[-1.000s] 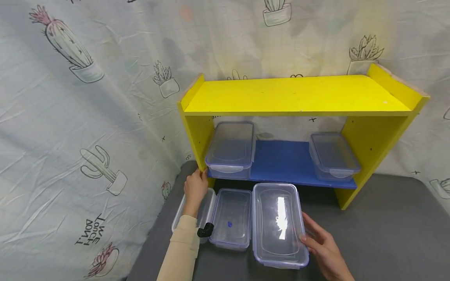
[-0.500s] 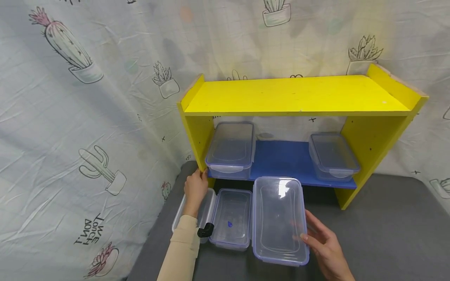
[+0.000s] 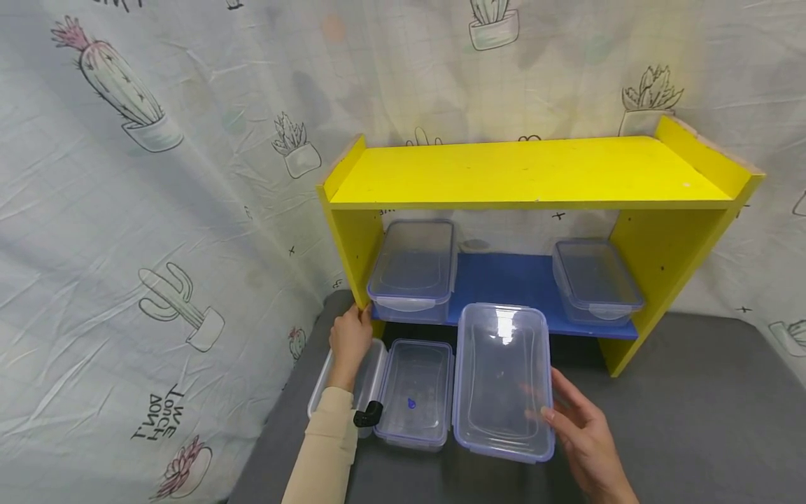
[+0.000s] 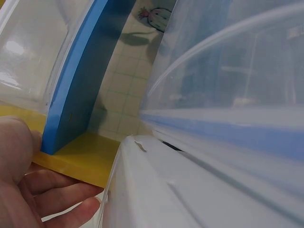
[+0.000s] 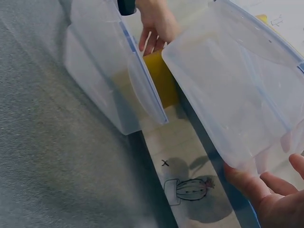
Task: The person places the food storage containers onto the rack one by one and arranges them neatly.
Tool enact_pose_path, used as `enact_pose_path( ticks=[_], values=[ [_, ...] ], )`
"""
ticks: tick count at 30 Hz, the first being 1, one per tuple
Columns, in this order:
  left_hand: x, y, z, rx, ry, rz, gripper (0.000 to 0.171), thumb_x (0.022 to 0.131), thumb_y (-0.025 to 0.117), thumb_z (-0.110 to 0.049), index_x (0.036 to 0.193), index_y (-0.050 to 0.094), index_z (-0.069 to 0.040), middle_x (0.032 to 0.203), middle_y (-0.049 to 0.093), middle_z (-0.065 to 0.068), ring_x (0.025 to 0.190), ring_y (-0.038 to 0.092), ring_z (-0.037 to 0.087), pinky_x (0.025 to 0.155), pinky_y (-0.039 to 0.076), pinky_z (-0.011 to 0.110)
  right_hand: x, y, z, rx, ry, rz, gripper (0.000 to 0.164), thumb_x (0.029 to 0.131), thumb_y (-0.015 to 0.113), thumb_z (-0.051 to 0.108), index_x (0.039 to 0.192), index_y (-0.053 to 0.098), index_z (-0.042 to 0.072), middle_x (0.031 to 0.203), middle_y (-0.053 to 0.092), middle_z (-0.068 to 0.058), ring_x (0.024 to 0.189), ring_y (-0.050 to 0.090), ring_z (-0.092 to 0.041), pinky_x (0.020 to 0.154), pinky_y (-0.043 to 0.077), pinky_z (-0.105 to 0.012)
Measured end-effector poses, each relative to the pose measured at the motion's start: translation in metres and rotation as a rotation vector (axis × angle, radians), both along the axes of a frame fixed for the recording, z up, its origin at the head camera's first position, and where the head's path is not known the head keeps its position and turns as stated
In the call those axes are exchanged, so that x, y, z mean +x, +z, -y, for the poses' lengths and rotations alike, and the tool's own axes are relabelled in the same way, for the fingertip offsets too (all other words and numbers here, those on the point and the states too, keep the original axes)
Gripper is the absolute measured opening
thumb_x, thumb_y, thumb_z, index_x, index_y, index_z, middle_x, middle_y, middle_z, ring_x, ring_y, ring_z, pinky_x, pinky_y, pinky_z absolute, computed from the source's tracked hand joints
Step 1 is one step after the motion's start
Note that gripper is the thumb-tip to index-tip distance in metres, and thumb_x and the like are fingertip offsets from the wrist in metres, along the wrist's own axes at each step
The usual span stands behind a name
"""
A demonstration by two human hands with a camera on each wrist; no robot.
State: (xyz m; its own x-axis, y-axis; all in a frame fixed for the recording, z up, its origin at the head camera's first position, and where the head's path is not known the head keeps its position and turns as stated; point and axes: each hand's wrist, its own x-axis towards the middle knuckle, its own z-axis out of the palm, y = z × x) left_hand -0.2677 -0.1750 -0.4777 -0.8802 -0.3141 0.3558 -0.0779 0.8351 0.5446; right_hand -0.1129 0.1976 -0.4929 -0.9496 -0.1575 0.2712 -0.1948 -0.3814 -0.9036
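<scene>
My right hand (image 3: 585,437) grips a clear lidded food container (image 3: 500,381) by its right side, thumb over the rim. The container is raised and tilted, its far end overlapping the blue shelf board's (image 3: 504,283) front edge in the head view. With my left hand (image 3: 350,344) I hold the lower part of the yellow left side panel (image 3: 346,245), thumb in front; in the left wrist view fingers (image 4: 57,199) show behind its edge. Two more clear containers lie below: one lidded (image 3: 418,392), one (image 3: 366,381) partly hidden under my left forearm.
On the blue board stand a large lidded container (image 3: 412,269) at left and a smaller one (image 3: 597,280) at right. Above them runs a yellow top shelf (image 3: 529,171). Dark grey table (image 3: 711,420) extends to the right, and a cactus-print cloth (image 3: 208,175) hangs behind.
My right hand has lifted the container's far end, and the container has risen toward the blue board. My left hand has stayed on the side panel.
</scene>
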Motion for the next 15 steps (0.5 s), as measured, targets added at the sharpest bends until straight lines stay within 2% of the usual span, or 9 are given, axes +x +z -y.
enact_pose_path(
  ticks=[7,10,15],
  values=[
    [0.0,0.0,0.0,0.003,0.006,0.014,0.034,0.1,0.05,-0.04,0.083,0.06,-0.012,0.073,0.065,0.013,0.068,0.065,0.041,0.05,0.04,0.045,-0.004,0.009,0.005,0.126,-0.142,0.122,0.058,0.095,0.051,-0.007,0.149,0.03,-0.002,0.137,0.054,0.013,0.112,0.066,-0.008,0.083,0.056,-0.029],
    [0.0,0.0,0.0,0.002,0.005,0.015,0.034,0.1,0.05,-0.04,0.084,0.061,-0.012,0.074,0.066,0.014,0.069,0.065,0.041,0.049,0.04,0.045,-0.006,0.012,0.007,0.146,-0.167,0.153,0.058,0.095,0.053,-0.004,0.149,0.03,-0.001,0.136,0.053,0.015,0.11,0.066,-0.006,0.081,0.056,-0.029],
    [0.0,-0.001,0.0,0.001,0.008,0.012,0.035,0.1,0.05,-0.041,0.084,0.061,-0.012,0.077,0.068,0.016,0.071,0.066,0.042,0.051,0.042,0.048,-0.009,0.013,0.008,0.105,-0.171,0.136,0.058,0.097,0.05,-0.005,0.15,0.03,0.001,0.135,0.052,0.012,0.107,0.067,-0.007,0.078,0.057,-0.03]
  ],
)
